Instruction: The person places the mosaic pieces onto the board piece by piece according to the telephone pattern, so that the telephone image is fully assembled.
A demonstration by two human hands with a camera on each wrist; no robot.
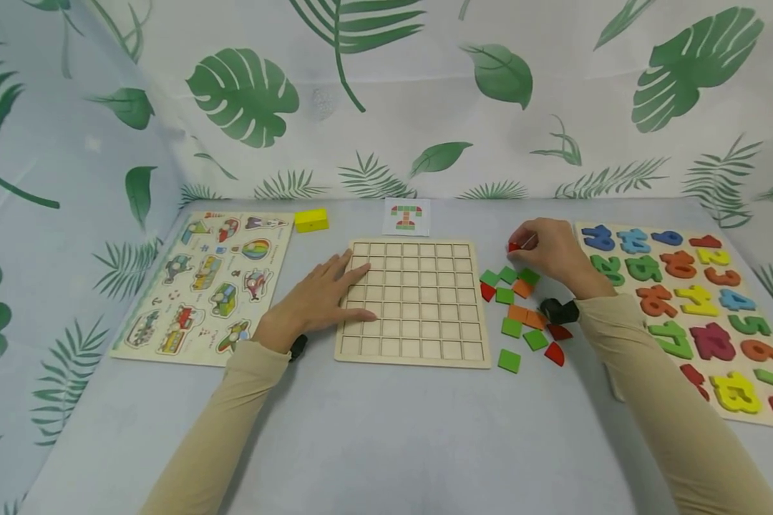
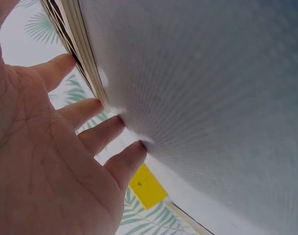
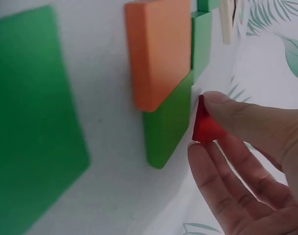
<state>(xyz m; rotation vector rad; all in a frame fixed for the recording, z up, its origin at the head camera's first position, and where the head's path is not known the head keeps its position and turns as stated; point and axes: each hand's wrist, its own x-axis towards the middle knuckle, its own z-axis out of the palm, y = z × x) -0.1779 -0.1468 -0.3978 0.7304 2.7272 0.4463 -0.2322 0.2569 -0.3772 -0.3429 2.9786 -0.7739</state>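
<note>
My right hand [image 1: 547, 250] pinches a small red quarter-circle piece [image 3: 207, 125] between thumb and fingers, just beyond the scattered tiles. My left hand [image 1: 315, 297] lies with fingers spread on the left edge of a wooden grid board [image 1: 412, 363], whose square cells hold nothing. Loose pieces lie right of the board: green squares such as a green tile [image 1: 509, 360], orange squares such as an orange tile [image 1: 522, 288], and red quarter-circles such as a red piece [image 1: 555, 354]. In the right wrist view, an orange tile [image 3: 163, 54] overlaps a green tile [image 3: 168, 122].
A pattern card [image 1: 406, 217] with a red, green and orange figure lies behind the board. Left of it sits a yellow block [image 1: 311, 220]. A vehicle picture puzzle [image 1: 200, 293] lies at the left, a number puzzle [image 1: 696, 307] at the right, partly under my right forearm.
</note>
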